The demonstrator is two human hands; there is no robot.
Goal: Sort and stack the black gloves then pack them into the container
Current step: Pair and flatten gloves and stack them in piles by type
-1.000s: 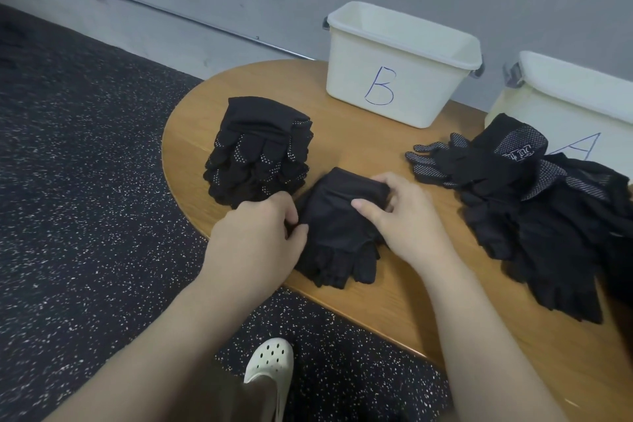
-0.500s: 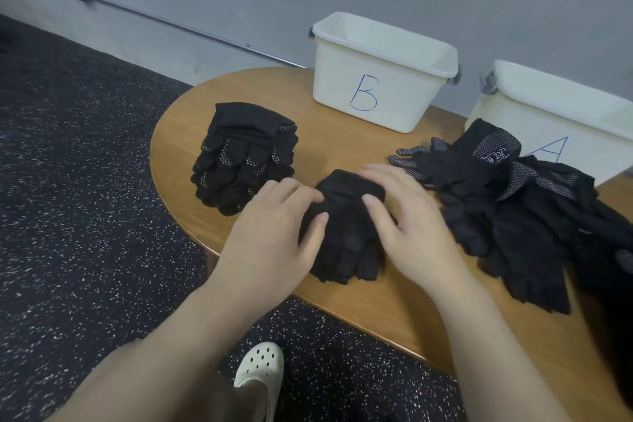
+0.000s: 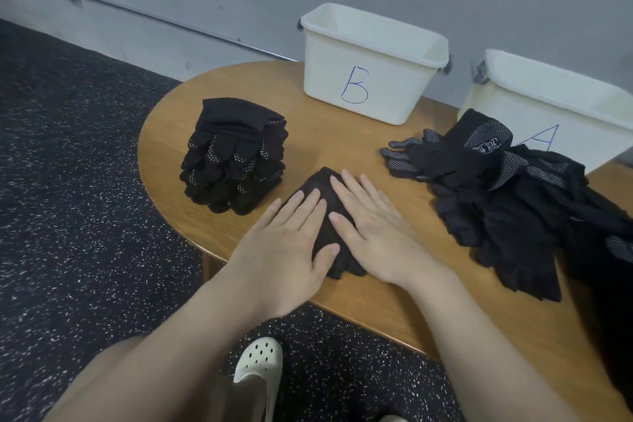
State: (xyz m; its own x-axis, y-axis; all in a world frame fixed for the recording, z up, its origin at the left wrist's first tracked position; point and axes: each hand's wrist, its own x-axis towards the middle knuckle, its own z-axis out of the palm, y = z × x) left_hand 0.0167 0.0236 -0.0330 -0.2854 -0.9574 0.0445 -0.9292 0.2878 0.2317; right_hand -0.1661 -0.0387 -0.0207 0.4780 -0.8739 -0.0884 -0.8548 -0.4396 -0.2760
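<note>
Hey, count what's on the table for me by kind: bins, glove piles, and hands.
White bins: 2, bin B and bin A.
Black glove groups: 3, the neat stack, the loose heap, and the pressed gloves.
Hands: 2, left hand and right hand, both flat.
Total: 7

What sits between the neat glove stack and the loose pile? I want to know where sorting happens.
In the head view, one folded glove lies there, with the left hand and right hand pressing flat on it.
</note>
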